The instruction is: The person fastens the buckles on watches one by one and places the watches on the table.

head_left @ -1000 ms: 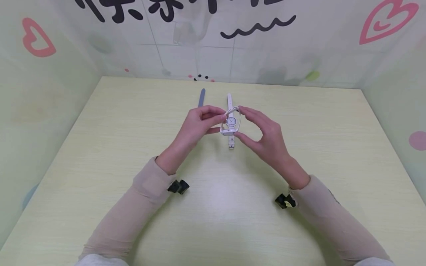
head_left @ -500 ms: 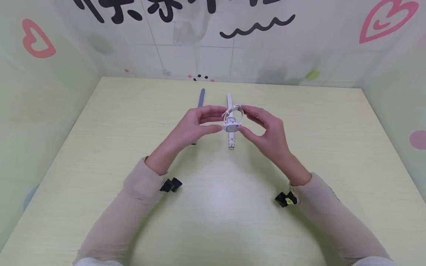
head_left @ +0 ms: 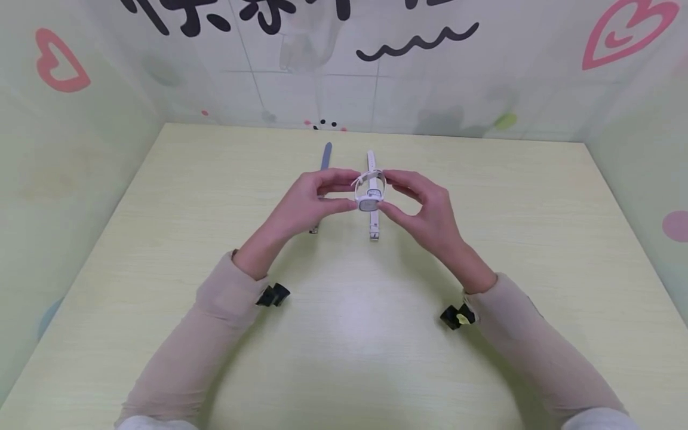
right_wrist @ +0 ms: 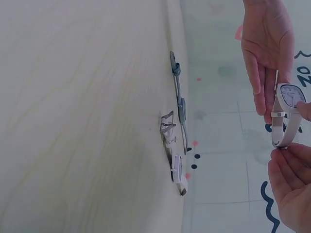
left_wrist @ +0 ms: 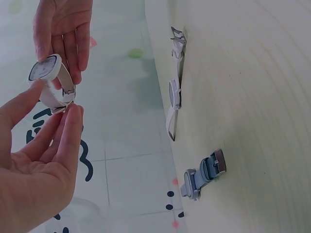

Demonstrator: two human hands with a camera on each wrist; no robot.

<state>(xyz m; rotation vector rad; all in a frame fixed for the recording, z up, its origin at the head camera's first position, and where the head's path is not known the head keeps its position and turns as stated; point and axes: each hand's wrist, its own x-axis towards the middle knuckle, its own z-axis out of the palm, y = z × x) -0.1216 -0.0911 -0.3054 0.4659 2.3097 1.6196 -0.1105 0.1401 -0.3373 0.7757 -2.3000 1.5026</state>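
A white wristwatch (head_left: pixel 369 204), its strap joined into a loop, is held up above the table with the dial toward the head camera. My left hand (head_left: pixel 312 203) holds its left side, thumb at the case and fingertips at the strap. On the other side my right hand (head_left: pixel 427 209) pinches it between thumb and fingers. In the left wrist view the metal buckle (left_wrist: pixel 69 92) shows on the watch's strap. Behind it lies a second white watch (head_left: pixel 374 227), stretched flat. A blue-grey watch (left_wrist: pixel 190 184) lies to its left, partly hidden by my left hand in the head view.
The pale wooden table (head_left: pixel 355 334) runs back to a printed wall cloth (head_left: pixel 215 95) with dark lettering and hearts. Similar cloth panels stand at both sides. Small black devices (head_left: pixel 273 295) sit at both sleeve cuffs.
The held watch has tipped so its dial faces the head camera more. My left thumb has moved from the strap down to the case. The two watches on the table have stayed put.
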